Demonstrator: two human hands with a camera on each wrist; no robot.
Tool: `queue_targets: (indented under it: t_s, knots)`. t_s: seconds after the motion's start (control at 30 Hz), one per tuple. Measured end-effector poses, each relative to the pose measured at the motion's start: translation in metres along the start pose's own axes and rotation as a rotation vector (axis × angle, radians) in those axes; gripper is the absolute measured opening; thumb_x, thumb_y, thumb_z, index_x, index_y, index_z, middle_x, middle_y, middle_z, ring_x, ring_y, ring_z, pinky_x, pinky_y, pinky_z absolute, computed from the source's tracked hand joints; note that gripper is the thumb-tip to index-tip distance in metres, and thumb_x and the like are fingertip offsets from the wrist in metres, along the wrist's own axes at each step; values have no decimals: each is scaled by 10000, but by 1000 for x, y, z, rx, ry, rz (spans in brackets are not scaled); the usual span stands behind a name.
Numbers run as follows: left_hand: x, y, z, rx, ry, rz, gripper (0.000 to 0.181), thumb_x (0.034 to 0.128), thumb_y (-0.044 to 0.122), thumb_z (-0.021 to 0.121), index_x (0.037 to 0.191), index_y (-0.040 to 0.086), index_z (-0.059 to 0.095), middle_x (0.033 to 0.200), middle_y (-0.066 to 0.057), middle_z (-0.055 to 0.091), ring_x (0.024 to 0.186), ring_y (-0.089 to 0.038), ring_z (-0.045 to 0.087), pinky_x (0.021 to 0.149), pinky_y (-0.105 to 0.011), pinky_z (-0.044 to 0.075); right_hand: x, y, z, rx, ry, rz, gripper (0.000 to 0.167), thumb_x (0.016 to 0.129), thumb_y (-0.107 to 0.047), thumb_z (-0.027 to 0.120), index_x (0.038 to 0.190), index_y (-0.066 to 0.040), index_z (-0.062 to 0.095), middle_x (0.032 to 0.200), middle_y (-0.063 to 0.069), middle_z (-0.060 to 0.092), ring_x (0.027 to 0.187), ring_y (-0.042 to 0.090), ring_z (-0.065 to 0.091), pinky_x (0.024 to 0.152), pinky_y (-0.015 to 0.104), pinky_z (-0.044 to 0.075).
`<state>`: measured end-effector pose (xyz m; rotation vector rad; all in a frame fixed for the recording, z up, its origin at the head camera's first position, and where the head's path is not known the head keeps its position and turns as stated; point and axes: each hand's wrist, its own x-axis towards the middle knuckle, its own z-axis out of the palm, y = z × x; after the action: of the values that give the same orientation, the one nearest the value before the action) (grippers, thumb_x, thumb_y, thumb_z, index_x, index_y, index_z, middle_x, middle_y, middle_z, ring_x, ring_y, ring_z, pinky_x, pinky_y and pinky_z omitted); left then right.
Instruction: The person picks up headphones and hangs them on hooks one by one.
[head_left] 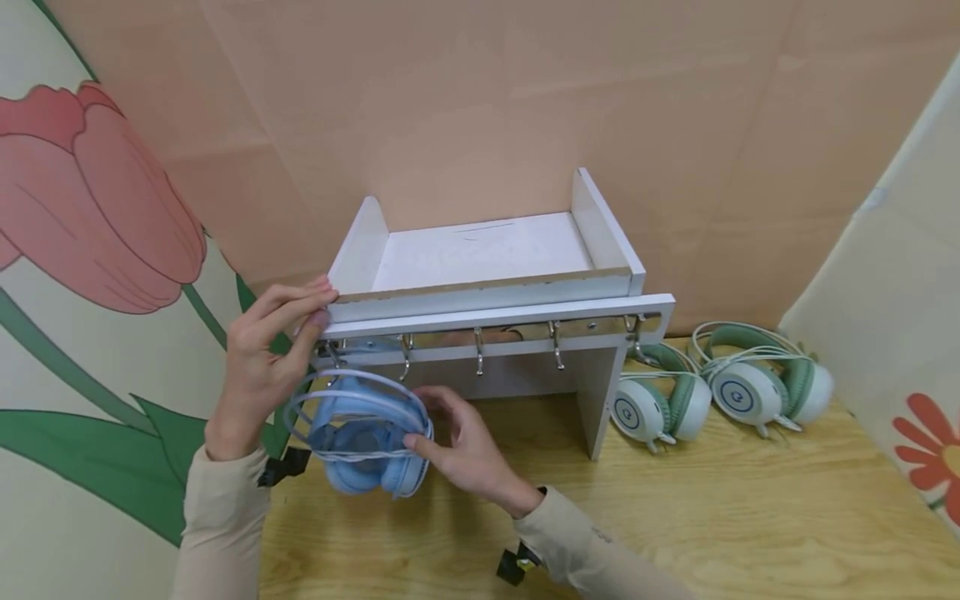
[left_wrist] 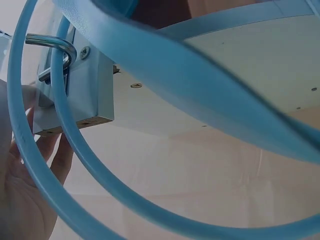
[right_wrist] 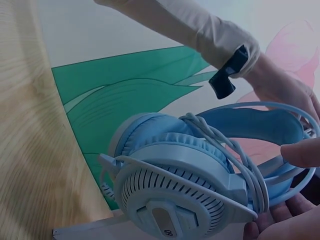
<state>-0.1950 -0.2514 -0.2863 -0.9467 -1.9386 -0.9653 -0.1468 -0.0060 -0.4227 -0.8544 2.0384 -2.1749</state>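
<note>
Blue over-ear headphones with a cable wound round them are below the left end of a white shelf with a hook rail. My right hand holds their right side, thumb in front and fingers behind, near the wound cable. In the left wrist view, one thin headband tube passes through the curve of the end hook; whether it bears the weight I cannot tell. My left hand grips the rail's left end, fingers on top and thumb in front.
Two white-and-green headphones lie on the wooden table right of the shelf. More metal hooks line the rail. A wall with painted tulips stands close on the left, another wall on the right.
</note>
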Motion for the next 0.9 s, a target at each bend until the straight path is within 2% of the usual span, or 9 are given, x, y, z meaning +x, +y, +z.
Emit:
queue_targets:
  t_s: [0.13, 0.4, 0.57, 0.7, 0.8, 0.9]
  knots:
    - [0, 0, 0, -7, -2, 4, 416, 831, -264, 706, 1177, -49, 796, 1132, -227, 750, 1304, -230, 691, 1155, -332, 550, -2, 2, -3, -17, 12, -16, 561, 933, -27, 771, 1451, 6, 558, 1405, 177, 641, 1312, 330, 603, 1188, 433, 501]
    - [0, 1, 1, -9, 10, -3, 390, 840, -253, 704, 1162, -53, 800, 1118, -232, 750, 1296, -206, 696, 1152, -344, 554, -8, 6, -12, -23, 36, -26, 549, 953, -32, 758, 1447, 62, 537, 1413, 221, 635, 1334, 397, 597, 1214, 555, 469]
    - [1, 3, 1, -18, 26, 5, 359, 845, -244, 704, 1144, -69, 798, 1103, -251, 748, 1287, -212, 701, 1143, -355, 562, -12, 8, -17, -16, 50, -34, 537, 950, -13, 758, 1440, 43, 545, 1413, 247, 629, 1340, 412, 591, 1210, 526, 487]
    - [1, 4, 2, -16, 25, -2, 368, 840, -252, 700, 1147, -73, 795, 1113, -255, 745, 1288, -207, 700, 1147, -349, 559, -15, 11, -23, -24, 78, -58, 526, 945, 2, 759, 1429, 39, 558, 1411, 244, 628, 1333, 415, 597, 1185, 414, 516]
    - [0, 2, 2, -14, 21, -9, 381, 839, -256, 699, 1156, -67, 796, 1124, -249, 745, 1293, -201, 697, 1152, -351, 556, -18, 13, -28, -28, 103, -65, 515, 942, 12, 758, 1418, 51, 564, 1406, 240, 630, 1327, 422, 601, 1165, 393, 531]
    - [-1, 1, 2, -11, 17, -14, 385, 844, -253, 697, 1163, -61, 795, 1125, -243, 743, 1300, -194, 692, 1158, -347, 550, -21, 14, -34, -37, 117, -68, 504, 945, 16, 754, 1409, 68, 564, 1398, 234, 635, 1310, 424, 610, 1147, 426, 547]
